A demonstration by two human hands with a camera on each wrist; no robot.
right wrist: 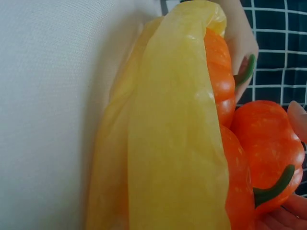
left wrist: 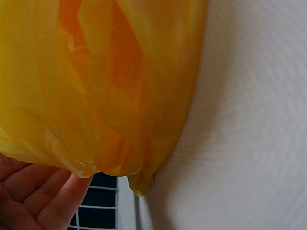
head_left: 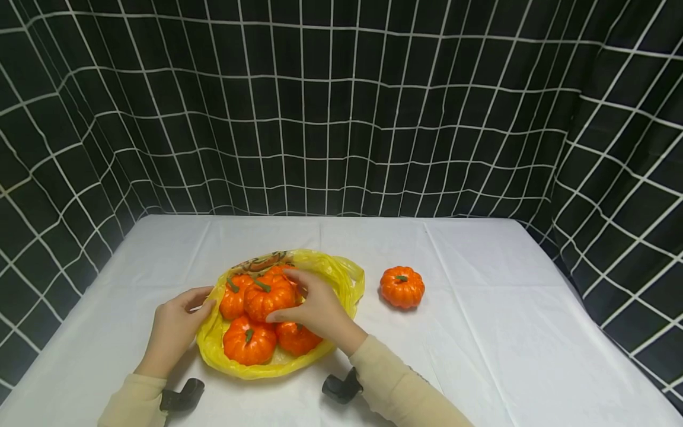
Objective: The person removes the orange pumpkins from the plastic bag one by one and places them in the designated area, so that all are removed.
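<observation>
A yellow plastic bag (head_left: 269,372) stands with its mouth wide, its rim rolled outward, holding several small orange pumpkins with green stems. My right hand (head_left: 316,308) reaches in from the right and grips the uppermost pumpkin (head_left: 269,299), thumb on the near side and fingers on the far side. Below it lie other pumpkins, such as the front one (head_left: 249,341). At the left side my left hand (head_left: 178,323) holds the bag's rim; in the left wrist view its fingers (left wrist: 57,196) lie against the outside of the plastic, and the thumb is hidden there.
One more orange pumpkin (head_left: 402,287) sits on the white-covered table (head_left: 480,332), right of the bag. A black cloth with a white grid (head_left: 331,118) hangs behind and along both sides. Dark wrist devices (head_left: 184,396) are worn near both sleeves.
</observation>
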